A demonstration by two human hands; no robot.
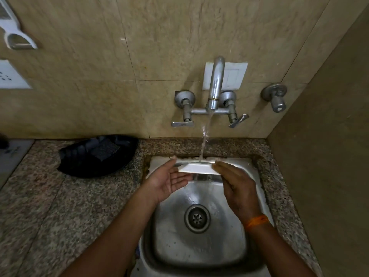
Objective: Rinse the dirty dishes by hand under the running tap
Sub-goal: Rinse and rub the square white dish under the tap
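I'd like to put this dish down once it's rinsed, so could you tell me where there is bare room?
Bare counter lies left of the sink, nearer than the black tray. The right strip by the side wall is narrow. Both hands, left and right, hold the dish at the sink's far end under the water.

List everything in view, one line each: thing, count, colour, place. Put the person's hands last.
dish: 1, white, held over the sink under the water stream
tap: 1, chrome, on the wall above the sink, running
lever handles: 2, metal, either side of the spout
wall valve: 1, metal, right of the tap
sink: 1, steel, set in the counter
drain: 1, metal, sink bottom
black tray: 1, black, counter left of the sink
counter: 1, speckled granite, around the sink
wristband: 1, orange, right wrist
hands: 2; left hand at the dish's left end, right hand at its right end
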